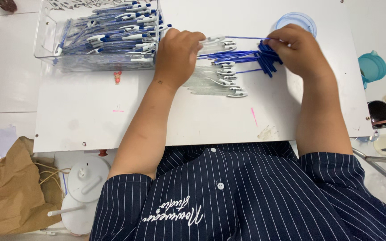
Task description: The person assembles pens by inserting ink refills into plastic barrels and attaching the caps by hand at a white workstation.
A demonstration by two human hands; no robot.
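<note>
A thin blue refill (246,38) lies with its long axis running left to right across the far part of the white board (112,120), one end pinched in my right hand (298,49), the other reaching toward my left hand (177,53). Just nearer than it, a bunch of blue refills (242,56) lies the same way, their thicker ends fanned out beneath my right fingers. My left hand, fingers curled, presses down on the clear pen barrels (217,76), which lie in a row, also left to right, white clips at their right ends. I cannot tell whether that hand grips one barrel or only steadies the row. My two hands are apart, with the refills stretched between them.

Far left of my left hand stands a clear plastic bin (45,40) heaped with assembled blue-and-white pens (117,31). Beyond my right hand sits a clear round lid (307,20). A crumpled brown paper bag (10,187) lies near left, off the board.
</note>
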